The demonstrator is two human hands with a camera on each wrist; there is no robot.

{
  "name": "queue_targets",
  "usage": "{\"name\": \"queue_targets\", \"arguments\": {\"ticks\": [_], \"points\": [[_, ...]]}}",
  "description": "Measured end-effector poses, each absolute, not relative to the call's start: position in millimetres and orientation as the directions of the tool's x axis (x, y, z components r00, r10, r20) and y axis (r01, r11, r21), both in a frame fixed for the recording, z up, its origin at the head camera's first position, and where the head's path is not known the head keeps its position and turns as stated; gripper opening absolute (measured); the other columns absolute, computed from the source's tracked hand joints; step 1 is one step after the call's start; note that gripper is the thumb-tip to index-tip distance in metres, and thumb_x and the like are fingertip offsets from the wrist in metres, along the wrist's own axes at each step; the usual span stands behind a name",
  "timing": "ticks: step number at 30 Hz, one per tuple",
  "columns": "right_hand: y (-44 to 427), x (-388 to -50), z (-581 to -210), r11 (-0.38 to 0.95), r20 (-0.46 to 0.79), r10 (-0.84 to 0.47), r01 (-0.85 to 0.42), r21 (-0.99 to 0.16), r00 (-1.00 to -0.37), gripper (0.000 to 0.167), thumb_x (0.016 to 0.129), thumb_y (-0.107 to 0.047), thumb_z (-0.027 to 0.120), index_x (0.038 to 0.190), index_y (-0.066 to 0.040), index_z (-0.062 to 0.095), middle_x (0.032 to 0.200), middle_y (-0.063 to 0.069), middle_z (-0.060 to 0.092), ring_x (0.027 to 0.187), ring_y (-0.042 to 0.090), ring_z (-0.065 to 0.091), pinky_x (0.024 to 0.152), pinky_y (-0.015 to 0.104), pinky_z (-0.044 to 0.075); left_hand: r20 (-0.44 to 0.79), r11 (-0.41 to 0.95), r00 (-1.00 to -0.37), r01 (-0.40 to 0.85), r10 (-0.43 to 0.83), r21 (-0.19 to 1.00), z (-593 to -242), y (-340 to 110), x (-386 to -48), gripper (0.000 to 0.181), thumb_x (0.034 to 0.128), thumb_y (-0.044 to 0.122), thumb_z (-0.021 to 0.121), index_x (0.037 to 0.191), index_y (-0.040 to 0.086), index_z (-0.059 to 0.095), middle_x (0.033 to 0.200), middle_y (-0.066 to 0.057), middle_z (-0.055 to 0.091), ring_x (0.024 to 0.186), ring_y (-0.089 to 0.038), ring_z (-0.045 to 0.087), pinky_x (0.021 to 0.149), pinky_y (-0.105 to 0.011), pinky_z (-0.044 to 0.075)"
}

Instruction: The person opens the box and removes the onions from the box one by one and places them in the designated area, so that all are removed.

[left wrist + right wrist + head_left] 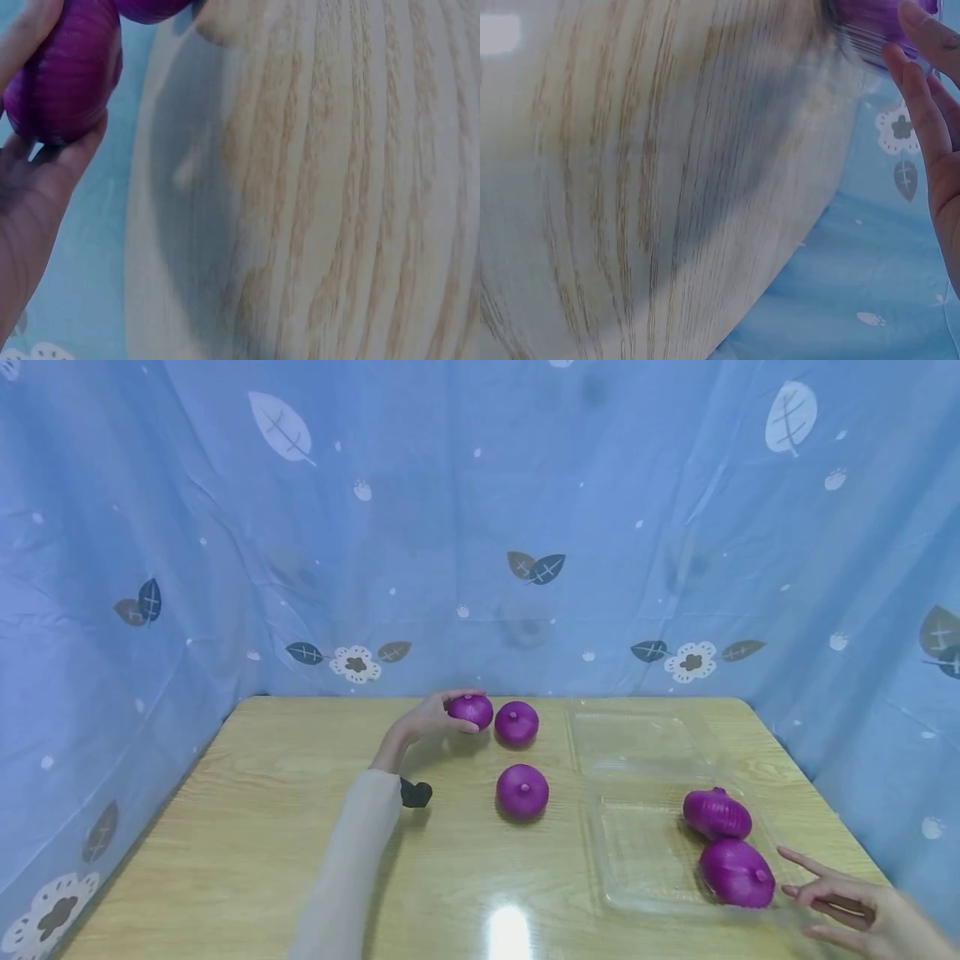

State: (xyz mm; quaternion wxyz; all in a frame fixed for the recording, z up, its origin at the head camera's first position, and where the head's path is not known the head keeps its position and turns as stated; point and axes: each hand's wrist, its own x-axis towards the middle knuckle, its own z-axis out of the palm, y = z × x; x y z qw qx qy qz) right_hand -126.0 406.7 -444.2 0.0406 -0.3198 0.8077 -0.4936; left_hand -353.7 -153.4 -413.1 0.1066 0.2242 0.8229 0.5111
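Observation:
At the table's back edge my left hand (435, 717) grips a purple onion (471, 712), fingers and thumb round its sides. The left wrist view shows this onion (71, 75) in the hand (34, 195), with shadow on the wood below. Just right of it sits another onion (517, 723), and a third (522, 791) lies nearer the front. Two more onions (717, 814) (738, 872) touch each other in the clear plastic tray (652, 906). Beside the tray's right edge my right hand (862, 906) holds nothing, its fingers spread and slightly bent.
The tray's clear lid part (637, 735) lies behind it, toward the back edge. A dark object (416, 793) shows at my left wrist. Blue patterned curtain (450, 527) hangs right behind the wooden table (247, 827) and along both sides.

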Motion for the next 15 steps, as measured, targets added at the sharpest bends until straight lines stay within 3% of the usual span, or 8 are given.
{"name": "queue_targets", "arguments": {"ticks": [4, 8, 15], "points": [[405.6, -126.1, -443.9, 0.255, 0.297, -0.576, -0.513, -0.82, -0.762, 0.04, 0.072, 0.027, 0.062, 0.103, 0.002, 0.065, 0.144, -0.024, 0.039, 0.106, 0.0, 0.061, 0.077, 0.012, 0.052, 0.081, 0.438, -0.887, 0.301, 0.454, 0.847, -414.8, -150.1, -361.0, 0.069, 0.0774, 0.012, 0.08, 0.14, 0.014, 0.05, 0.141, -0.007, 0.048, 0.124, -0.026, 0.049, 0.102, -0.041, 0.043], [403.1, -122.2, -443.6, 0.287, 0.289, -0.553, -0.504, -0.814, -0.781, 0.038, 0.073, 0.025, 0.064, 0.102, 0.002, 0.066, 0.143, -0.025, 0.04, 0.105, 0.0, 0.061, 0.076, 0.013, 0.053, 0.089, 0.472, -0.891, 0.317, 0.445, 0.822, -415.8, -149.7, -364.0, 0.068, 0.0765, 0.006, 0.079, 0.138, 0.013, 0.051, 0.145, -0.008, 0.044, 0.127, -0.028, 0.045, 0.103, -0.042, 0.042], [401.4, -120.1, -444.4, 0.269, 0.321, -0.563, -0.536, -0.8, -0.761, 0.044, 0.071, 0.028, 0.063, 0.104, -0.001, 0.066, 0.145, -0.022, 0.039, 0.106, 0.0, 0.061, 0.078, 0.011, 0.051, 0.079, 0.476, -0.893, 0.308, 0.443, 0.824, -417.5, -149.6, -367.5, 0.069, 0.0736, 0.002, 0.077, 0.137, 0.011, 0.052, 0.144, -0.01, 0.043, 0.126, -0.031, 0.045, 0.1, -0.043, 0.044]]}}
